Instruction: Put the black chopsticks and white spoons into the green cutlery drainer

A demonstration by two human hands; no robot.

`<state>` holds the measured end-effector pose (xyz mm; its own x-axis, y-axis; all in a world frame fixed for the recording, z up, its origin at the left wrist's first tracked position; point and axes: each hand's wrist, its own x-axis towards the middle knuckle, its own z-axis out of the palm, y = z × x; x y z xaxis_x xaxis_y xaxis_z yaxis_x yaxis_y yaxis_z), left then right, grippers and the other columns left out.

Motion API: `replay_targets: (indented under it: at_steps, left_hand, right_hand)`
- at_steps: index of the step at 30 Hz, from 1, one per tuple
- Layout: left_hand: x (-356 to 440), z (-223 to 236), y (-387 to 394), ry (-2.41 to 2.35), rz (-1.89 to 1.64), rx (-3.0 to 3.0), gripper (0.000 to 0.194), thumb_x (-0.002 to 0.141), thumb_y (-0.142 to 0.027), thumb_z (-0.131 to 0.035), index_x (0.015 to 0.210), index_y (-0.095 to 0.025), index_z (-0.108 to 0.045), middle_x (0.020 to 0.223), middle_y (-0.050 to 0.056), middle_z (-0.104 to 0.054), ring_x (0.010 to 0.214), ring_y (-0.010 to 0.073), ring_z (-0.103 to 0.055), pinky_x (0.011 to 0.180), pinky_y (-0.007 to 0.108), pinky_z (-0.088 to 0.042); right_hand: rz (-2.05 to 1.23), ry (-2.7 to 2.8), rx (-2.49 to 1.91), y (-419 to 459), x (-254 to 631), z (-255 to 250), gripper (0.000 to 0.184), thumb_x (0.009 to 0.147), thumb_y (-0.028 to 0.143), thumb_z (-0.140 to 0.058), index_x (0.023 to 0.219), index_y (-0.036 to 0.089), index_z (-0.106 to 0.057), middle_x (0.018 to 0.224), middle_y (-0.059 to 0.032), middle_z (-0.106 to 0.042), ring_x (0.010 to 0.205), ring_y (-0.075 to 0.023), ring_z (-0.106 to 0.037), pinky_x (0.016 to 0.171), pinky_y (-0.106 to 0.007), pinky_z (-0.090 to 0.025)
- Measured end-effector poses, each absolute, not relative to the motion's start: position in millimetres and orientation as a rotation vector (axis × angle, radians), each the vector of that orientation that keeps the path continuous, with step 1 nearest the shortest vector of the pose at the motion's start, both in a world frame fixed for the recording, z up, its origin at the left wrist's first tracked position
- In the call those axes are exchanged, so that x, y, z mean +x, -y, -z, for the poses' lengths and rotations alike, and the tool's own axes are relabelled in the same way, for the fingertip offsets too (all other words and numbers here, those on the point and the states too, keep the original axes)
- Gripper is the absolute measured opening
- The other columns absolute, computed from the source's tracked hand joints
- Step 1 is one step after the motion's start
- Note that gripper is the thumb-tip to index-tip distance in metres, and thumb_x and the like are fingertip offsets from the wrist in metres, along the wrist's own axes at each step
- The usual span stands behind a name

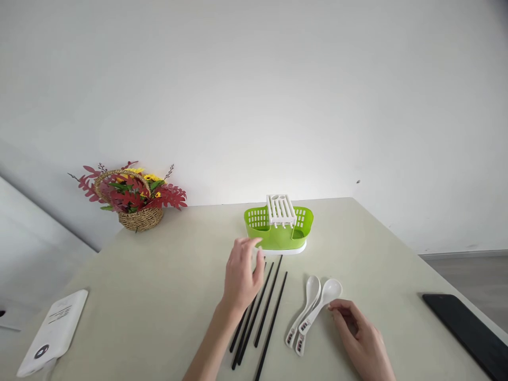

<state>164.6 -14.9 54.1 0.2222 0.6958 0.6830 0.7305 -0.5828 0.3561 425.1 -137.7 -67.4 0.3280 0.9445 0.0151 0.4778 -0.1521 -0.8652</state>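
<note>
At lower centre, with left hand [242, 272] open, partly masking black chopsticks [272, 326], and right hand [359, 336] curled beside white spoons [316, 311], cannot tell whether gripping. Backed by green caddy [278, 238], centre; flanked by flower basket [141, 218], left, and phone [464, 328], lower right.

Home-like room, flower basket [141, 218], pale table [159, 286], spoons [332, 289], chopsticks [274, 317], green caddy [278, 239]
</note>
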Motion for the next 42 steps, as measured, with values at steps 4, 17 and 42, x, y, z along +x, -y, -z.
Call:
replay_targets:
  at_steps: [4,17,42]
  left_hand:
    - [100.4,-19.2,39.7,1.877,0.899,-2.498,0.029,0.106,-0.039,-0.037,0.091,-0.023,-0.056,0.065,-0.004,-0.058,0.051,0.0121,-0.054,0.052,0.021,-0.041]
    - [42.7,13.6,82.1,2.022,0.726,-2.352,0.037,0.104,-0.049,-0.039,0.083,-0.024,-0.056,0.059,-0.004,-0.056,0.048,0.0126,-0.052,0.05,0.019,-0.039]
    - [41.3,12.2,81.5,2.119,0.723,-2.389,0.039,0.104,-0.053,-0.038,0.087,-0.024,-0.059,0.063,-0.004,-0.06,0.05,0.013,-0.056,0.051,0.02,-0.042]
  right_hand:
    - [-0.699,1.285,-1.773,137.9,424.8,66.4,0.031,0.09,0.053,-0.055,0.101,0.027,-0.069,0.108,-0.0052,-0.078,0.092,-0.0218,-0.075,0.069,-0.023,-0.057]
    - [-0.682,1.275,-1.809,136.7,424.5,69.2,0.031,0.089,0.054,-0.056,0.101,0.028,-0.069,0.107,-0.0041,-0.079,0.092,-0.0207,-0.076,0.072,-0.021,-0.058]
    - [-0.69,1.241,-1.814,136.3,424.7,69.4,0.032,0.087,0.054,-0.059,0.099,0.027,-0.07,0.107,-0.0058,-0.079,0.091,-0.023,-0.076,0.071,-0.023,-0.058]
